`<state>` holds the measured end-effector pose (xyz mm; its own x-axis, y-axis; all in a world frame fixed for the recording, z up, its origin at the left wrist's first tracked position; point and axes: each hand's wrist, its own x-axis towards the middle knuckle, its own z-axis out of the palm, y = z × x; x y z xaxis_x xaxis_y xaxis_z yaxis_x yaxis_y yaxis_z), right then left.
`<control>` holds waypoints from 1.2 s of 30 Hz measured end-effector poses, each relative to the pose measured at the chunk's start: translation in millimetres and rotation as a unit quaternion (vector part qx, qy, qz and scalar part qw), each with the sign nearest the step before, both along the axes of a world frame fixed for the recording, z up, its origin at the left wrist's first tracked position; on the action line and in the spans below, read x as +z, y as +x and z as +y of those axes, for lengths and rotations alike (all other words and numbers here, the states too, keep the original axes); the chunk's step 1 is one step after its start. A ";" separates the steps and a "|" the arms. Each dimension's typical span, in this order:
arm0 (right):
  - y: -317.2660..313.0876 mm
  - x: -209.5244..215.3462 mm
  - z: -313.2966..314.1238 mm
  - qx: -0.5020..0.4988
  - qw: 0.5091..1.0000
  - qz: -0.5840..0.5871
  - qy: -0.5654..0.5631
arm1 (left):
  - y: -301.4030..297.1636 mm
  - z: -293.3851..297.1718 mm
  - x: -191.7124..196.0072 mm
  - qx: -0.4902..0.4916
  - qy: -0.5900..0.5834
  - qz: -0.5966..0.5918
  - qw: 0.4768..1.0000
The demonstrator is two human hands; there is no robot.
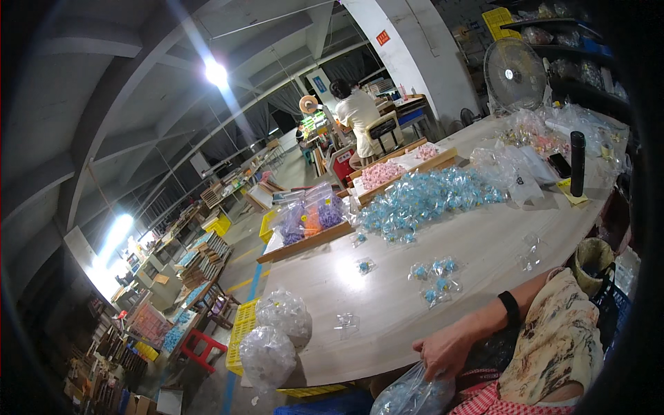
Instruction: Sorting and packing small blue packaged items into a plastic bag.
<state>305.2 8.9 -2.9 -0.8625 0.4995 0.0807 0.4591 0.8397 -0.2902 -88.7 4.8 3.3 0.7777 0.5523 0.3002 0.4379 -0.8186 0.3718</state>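
My right hand (444, 349), with a black band on its wrist, grips the top of a clear plastic bag (415, 395) at the table's near edge. Bluish contents show through the bag, whose lower part runs out of view. My left hand is not in view. Beyond the right hand, a few small clear packets with blue pieces (436, 280) lie grouped on the table (387, 304). One single blue packet (364, 265) lies farther left. Flat clear packets (347, 325) rest near the left side. A large heap of blue packets (429, 200) covers the far middle.
Two bulging clear bags (268, 356) stand at the table's left corner, by a yellow crate (242, 332). Wooden trays hold purple and orange bags (311, 216) and pink pieces (382, 174). A black cylinder (577, 164) stands at right; a fan (515, 75) and a seated person (357, 117) are beyond.
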 end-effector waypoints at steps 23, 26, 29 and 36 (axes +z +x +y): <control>-14.8 33.5 -31.0 -0.145 0.930 -0.016 0.337 | 34.8 58.1 -23.1 -0.033 0.163 -0.009 0.986; -13.0 26.7 -32.5 -0.166 0.910 0.100 0.366 | 42.2 51.3 -32.4 -0.047 0.162 -0.002 0.986; 0.8 -43.4 -4.1 -0.150 0.967 0.047 0.201 | 24.6 28.2 -39.1 -0.003 0.154 0.023 0.988; -5.5 16.9 -8.6 -0.226 0.965 -0.029 0.127 | 23.4 8.3 -2.6 -0.019 0.090 -0.028 0.995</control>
<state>299.7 0.3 14.0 -0.5677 0.7963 0.2087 0.8044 0.5905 -0.0650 -65.3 13.1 0.7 0.7762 0.4563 0.4352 0.3880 -0.8896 0.2407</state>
